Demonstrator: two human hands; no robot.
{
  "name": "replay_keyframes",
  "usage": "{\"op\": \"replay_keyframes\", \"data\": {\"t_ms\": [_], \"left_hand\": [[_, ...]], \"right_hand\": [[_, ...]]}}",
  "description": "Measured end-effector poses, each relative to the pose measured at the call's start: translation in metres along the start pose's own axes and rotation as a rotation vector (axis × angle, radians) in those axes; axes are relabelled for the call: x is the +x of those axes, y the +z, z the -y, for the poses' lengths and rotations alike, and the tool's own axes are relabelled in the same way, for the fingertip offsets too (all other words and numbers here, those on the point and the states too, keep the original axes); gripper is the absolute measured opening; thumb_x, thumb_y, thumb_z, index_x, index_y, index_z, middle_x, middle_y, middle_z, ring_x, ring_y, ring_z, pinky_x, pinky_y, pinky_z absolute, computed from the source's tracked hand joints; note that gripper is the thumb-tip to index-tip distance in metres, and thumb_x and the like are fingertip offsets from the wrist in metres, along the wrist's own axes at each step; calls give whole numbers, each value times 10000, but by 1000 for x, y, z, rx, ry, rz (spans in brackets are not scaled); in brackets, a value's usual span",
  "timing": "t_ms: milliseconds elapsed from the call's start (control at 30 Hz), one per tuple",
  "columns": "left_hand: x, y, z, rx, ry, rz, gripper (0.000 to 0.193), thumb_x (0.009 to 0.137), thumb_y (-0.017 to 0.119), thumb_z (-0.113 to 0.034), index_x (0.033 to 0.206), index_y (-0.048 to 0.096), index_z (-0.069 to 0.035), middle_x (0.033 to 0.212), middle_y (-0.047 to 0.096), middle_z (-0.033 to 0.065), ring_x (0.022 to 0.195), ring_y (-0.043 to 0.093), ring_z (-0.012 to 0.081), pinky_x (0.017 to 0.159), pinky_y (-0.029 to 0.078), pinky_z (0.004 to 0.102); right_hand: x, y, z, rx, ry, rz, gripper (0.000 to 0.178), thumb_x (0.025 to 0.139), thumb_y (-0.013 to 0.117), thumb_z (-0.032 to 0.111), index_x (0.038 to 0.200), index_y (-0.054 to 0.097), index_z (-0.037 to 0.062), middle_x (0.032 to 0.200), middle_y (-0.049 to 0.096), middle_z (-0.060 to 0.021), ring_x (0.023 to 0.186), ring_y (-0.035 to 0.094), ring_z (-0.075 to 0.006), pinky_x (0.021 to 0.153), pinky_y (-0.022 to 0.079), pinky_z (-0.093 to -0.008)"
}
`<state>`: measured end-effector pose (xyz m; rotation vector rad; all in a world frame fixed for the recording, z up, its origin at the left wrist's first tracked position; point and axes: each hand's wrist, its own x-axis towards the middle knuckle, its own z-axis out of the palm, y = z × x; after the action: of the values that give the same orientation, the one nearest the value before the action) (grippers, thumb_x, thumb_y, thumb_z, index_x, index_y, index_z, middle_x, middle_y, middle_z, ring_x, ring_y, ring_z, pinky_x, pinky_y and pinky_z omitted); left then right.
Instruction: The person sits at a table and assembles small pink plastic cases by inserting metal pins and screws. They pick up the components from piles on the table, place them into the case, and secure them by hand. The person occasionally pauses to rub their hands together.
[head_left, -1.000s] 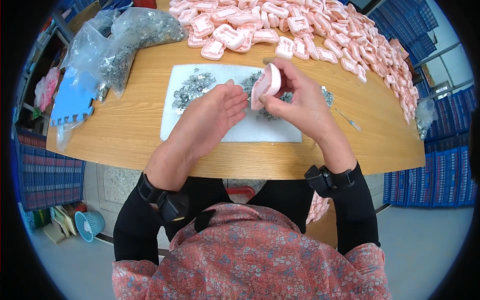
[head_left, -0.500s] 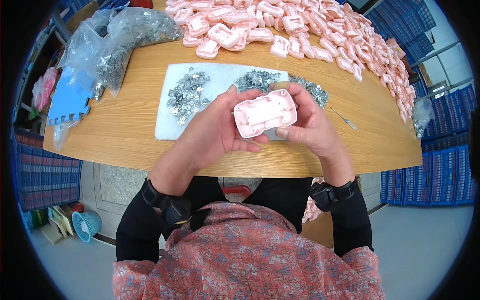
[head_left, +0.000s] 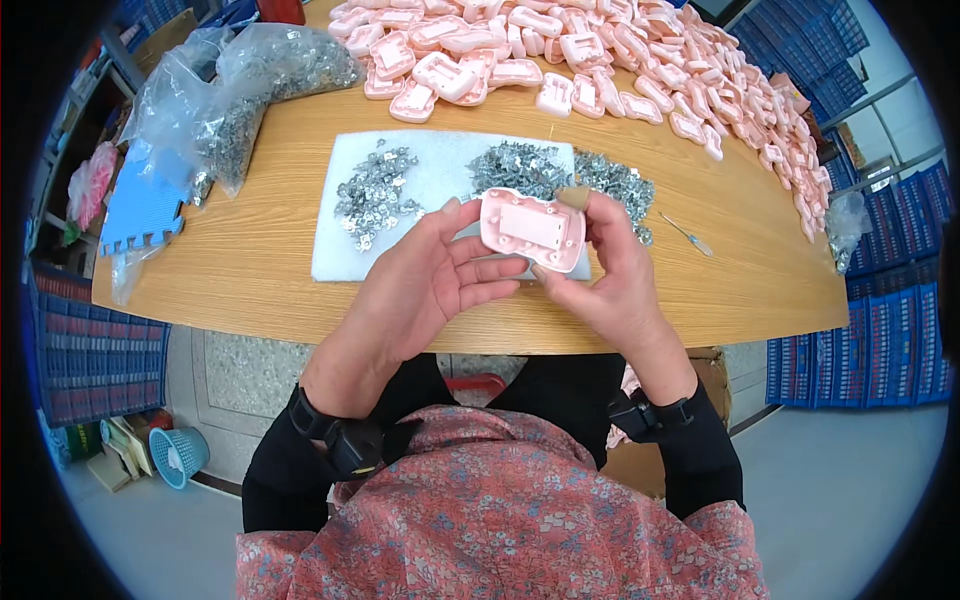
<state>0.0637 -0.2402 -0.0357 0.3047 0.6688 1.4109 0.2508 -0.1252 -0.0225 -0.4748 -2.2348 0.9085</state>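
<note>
One shell (head_left: pixel 530 226) is in hand, its hollow inside turned up toward the wearer, with a flat panel and small posts showing. No metal piece can be made out in it, so this one looks unfilled. Many like shells lie in a broad heap (head_left: pixel 585 48) along the far side of the tabletop (head_left: pixel 450 318); whether they are worked or unworked cannot be told. The metal pieces lie loose: a left pile (head_left: pixel 375 192) and a middle pile (head_left: pixel 515 165) on the white pad (head_left: pixel 440 255), and a right pile (head_left: pixel 618 185) at and beyond the pad's right edge. More metal shows through the clear bag (head_left: pixel 290 60), so judging by the stock, much is left.

The shell is above the near part of the pad, just short of the middle pile. The right hand (head_left: pixel 620 268) has its grip closed on the shell's right end, thumb at the lower edge and a finger with a tan cover (head_left: pixel 572 198) at the upper corner. The left hand (head_left: pixel 415 285) is open, palm up, fingers by the shell's left end and lower edge; whether they support it is unclear.
</note>
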Motion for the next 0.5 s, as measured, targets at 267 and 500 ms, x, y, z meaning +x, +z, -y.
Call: {"op": "replay_keyframes", "data": {"t_ms": [267, 500], "left_hand": [[12, 9, 8, -109, 75, -86, 496, 1036, 390, -304, 1478, 360, -82, 1201, 639, 162, 996, 646, 237, 890, 529, 406], [9, -17, 6, -227, 50, 86, 538, 1021, 288, -335, 1459, 425, -55, 1118, 681, 172, 879, 673, 241, 761, 565, 390]], "right_hand": [[-2, 6, 28, -277, -327, 210, 472, 737, 747, 33, 1191, 624, 75, 1169, 621, -102, 1074, 605, -312, 871, 488, -414], [-12, -13, 19, -289, -164, 50, 340, 774, 751, 18, 1090, 626, 17, 1077, 650, -156, 965, 640, -355, 820, 521, -426]]}}
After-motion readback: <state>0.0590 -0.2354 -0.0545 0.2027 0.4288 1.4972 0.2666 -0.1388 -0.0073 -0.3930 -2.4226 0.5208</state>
